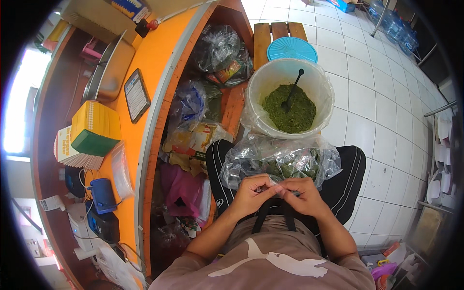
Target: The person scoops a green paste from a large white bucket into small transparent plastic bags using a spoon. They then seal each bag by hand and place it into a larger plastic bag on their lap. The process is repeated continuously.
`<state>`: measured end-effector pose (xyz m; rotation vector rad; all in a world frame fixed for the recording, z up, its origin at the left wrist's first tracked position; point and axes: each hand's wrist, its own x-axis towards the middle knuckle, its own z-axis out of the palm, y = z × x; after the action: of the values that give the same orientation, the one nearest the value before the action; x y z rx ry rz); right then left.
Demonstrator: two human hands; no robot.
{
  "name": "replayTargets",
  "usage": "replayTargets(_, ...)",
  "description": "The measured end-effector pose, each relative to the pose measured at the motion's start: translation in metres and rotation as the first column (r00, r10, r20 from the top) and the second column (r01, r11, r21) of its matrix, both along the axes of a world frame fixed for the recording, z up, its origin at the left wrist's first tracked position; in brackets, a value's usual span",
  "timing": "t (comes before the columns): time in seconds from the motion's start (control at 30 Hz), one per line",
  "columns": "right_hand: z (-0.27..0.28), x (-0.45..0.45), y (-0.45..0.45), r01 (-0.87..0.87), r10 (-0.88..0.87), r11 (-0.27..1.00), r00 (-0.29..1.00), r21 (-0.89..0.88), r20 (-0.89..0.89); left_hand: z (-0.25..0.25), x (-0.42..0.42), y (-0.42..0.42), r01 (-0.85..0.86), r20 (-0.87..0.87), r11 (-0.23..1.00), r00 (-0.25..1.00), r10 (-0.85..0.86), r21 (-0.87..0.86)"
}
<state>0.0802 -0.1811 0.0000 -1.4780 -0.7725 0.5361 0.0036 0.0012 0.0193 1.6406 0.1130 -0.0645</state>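
My left hand point(256, 194) and my right hand point(301, 194) meet above my lap, thumbs and fingertips pinching a small piece of clear plastic point(276, 181) between them. Just beyond them, a large clear plastic bag point(250, 154) with green contents rests across my thighs. Past it stands a white plastic bucket point(256, 85) lined with clear plastic. Finely chopped green herb-like material point(302, 114) covers its bottom, and a black spoon point(298, 81) leans in it. Whether the pinched plastic belongs to the large bag cannot be told.
A round blue lid point(292, 50) lies on a slatted wooden stool point(261, 40) behind the bucket. At left, an orange counter point(163, 47) holds a phone point(137, 95), a steel pan point(117, 69), paper packaging and a stack of small clear bags point(121, 170). Filled bags crowd the shelf below.
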Motion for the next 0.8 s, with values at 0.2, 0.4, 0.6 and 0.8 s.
replayTargets(0.2, 0.008, 0.009, -0.006, -0.02, 0.062, 0.982, 0.973, -0.188, 0.22, 0.003, 0.001, -0.003, 0.068, -0.056, 0.996, 0.996, -0.066, 0.051)
replayTargets(0.4, -0.007, -0.004, -0.004, 0.228, -0.019, 0.929, 0.816, -0.291, 0.578, -0.023, 0.0, -0.017, 0.02, -0.071, 0.976, 0.997, -0.005, 0.216)
replayTargets(0.6, -0.01, -0.012, -0.005, 0.501, -0.254, 0.817, 0.757, -0.286, 0.602, -0.015, -0.006, -0.021, 0.034, -0.032, 0.934, 0.999, -0.024, 0.355)
replayTargets(0.8, -0.007, -0.01, -0.011, 0.149, -0.046, 0.964, 0.911, -0.222, 0.411, -0.01, -0.003, -0.01, 0.087, -0.084, 0.922, 0.995, -0.059, 0.377)
